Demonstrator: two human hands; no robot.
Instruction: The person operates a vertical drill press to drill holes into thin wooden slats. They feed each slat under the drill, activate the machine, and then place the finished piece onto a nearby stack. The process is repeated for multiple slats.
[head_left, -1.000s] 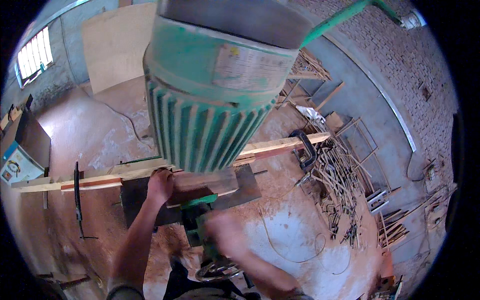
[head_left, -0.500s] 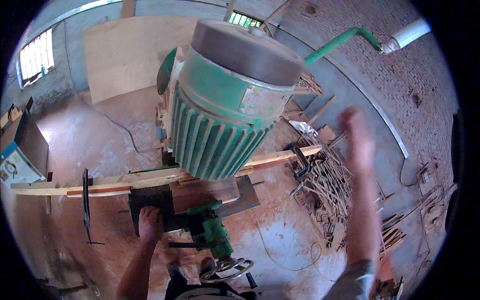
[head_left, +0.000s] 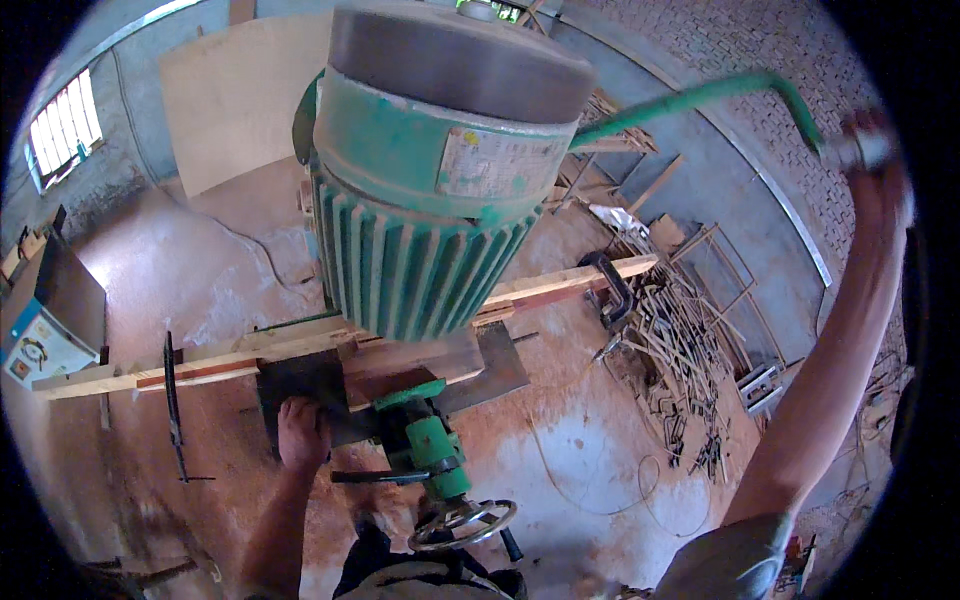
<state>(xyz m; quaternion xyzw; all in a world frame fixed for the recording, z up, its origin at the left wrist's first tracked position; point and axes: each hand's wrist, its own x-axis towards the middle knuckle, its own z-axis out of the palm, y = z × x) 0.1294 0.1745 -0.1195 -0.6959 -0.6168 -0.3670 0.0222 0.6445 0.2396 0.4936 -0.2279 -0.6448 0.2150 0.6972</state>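
Note:
A large green motor (head_left: 430, 200) with a ribbed body and grey cap fills the upper middle. From its right side a bent green lever (head_left: 700, 100) reaches out. At the lever's pale end grip my right hand (head_left: 868, 150) is closed, its fingers a little smeared by motion. My left hand (head_left: 303, 432) rests with bent fingers on the dark metal machine table (head_left: 292, 378), gripping its near edge. Beside it lies a reddish wood block (head_left: 410, 362), partly under the motor. Behind these, a long wooden beam (head_left: 230, 362) crosses from left to right.
Clamps (head_left: 172, 405) grip the beam at both sides. Below the table stands a green bracket (head_left: 430, 450) with a metal handwheel (head_left: 465, 525). Several sticks and clamps (head_left: 680, 340) are heaped at right; a cabinet (head_left: 60, 310) stands left, a wood panel (head_left: 235, 100) behind.
My right hand has moved up and to the right, onto the lever's end grip. The view has shifted slightly. My left hand stays on the table.

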